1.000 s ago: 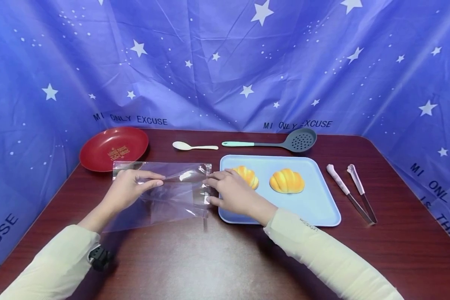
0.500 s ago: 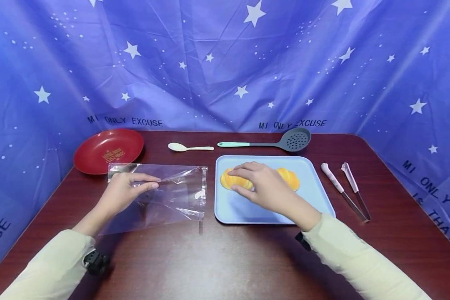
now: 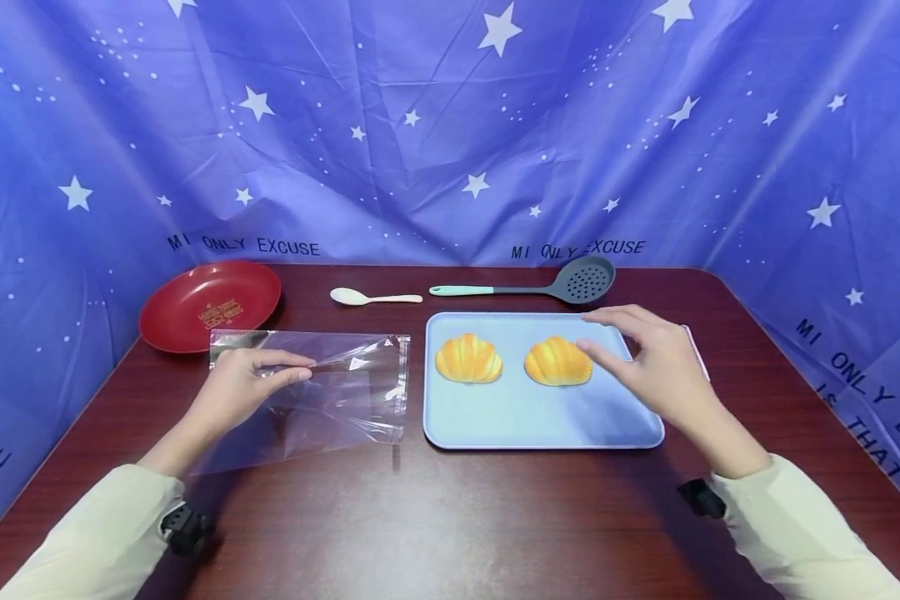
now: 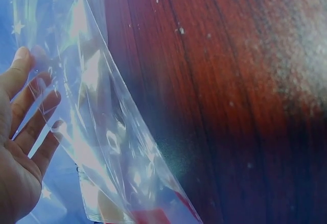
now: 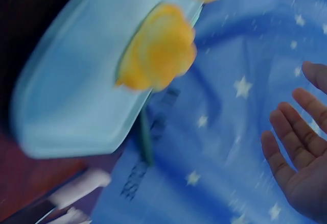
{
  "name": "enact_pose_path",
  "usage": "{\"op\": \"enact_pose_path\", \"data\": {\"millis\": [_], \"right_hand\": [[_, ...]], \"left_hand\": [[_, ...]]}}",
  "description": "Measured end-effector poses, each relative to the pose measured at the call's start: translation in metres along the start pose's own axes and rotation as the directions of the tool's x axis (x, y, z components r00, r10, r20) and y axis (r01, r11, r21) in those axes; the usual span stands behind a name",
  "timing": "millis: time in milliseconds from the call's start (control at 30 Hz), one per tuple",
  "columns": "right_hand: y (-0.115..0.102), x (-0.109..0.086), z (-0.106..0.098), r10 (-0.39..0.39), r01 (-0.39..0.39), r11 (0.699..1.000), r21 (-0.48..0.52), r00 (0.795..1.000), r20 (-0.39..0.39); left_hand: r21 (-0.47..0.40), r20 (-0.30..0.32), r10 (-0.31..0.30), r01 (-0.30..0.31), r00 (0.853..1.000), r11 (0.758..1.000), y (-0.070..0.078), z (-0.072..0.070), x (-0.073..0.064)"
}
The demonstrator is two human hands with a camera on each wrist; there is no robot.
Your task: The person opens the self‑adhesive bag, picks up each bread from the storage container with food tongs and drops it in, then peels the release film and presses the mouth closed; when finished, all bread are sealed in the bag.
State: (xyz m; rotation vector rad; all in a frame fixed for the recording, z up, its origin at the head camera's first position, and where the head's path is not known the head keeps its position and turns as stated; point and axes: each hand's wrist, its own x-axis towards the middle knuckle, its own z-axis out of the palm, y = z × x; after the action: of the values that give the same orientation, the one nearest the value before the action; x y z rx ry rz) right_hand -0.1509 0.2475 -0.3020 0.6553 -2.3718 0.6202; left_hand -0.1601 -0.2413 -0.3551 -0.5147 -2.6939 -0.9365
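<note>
My left hand [image 3: 243, 383] pinches a clear plastic bag [image 3: 352, 400] between thumb and fingers, over the left half of the table; the left wrist view shows the bag's film [image 4: 110, 132] stretched beside the fingers. Above the right side of a light-blue tray [image 3: 525, 421] hovers my right hand [image 3: 660, 362], fingers spread with nothing in them. Two croissant-shaped breads lie on that tray: a left bread [image 3: 468, 360] and a right bread [image 3: 558, 362], the latter close to my right thumb. Tongs [image 5: 76, 188] lie right of the tray, mostly behind my right hand in the head view.
A red plate [image 3: 210, 307] stands at the back left. Behind the bag and tray lie a white spoon [image 3: 375, 297] and a slotted skimmer [image 3: 581, 281] with a mint handle. A blue star-print curtain [image 3: 420, 167] borders the table's back and sides.
My right hand has left the bag's right end and moved rightward across the tray, past both breads. The left hand keeps its pinch on the bag. The head view has shifted slightly.
</note>
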Motion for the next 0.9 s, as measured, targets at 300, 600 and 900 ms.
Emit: {"op": "enact_pose_path", "data": {"millis": [300, 600, 900], "right_hand": [[0.045, -0.032, -0.02, 0.321, -0.324, 0.945, -0.05, 0.946, -0.049], [0.086, -0.056, -0.031, 0.561, -0.543, 0.824, -0.163, 0.822, 0.095], [0.111, -0.062, -0.032, 0.714, -0.629, 0.699, -0.341, 0.639, 0.285]], "left_hand": [[-0.017, 0.024, -0.023, 0.023, 0.999, 1.0, 0.0, 0.0, -0.001], [-0.014, 0.019, -0.026, 0.026, 0.999, 1.0, 0.001, 0.001, 0.0], [-0.017, 0.025, -0.024, 0.025, 0.999, 1.0, 0.002, -0.001, 0.0]]}}
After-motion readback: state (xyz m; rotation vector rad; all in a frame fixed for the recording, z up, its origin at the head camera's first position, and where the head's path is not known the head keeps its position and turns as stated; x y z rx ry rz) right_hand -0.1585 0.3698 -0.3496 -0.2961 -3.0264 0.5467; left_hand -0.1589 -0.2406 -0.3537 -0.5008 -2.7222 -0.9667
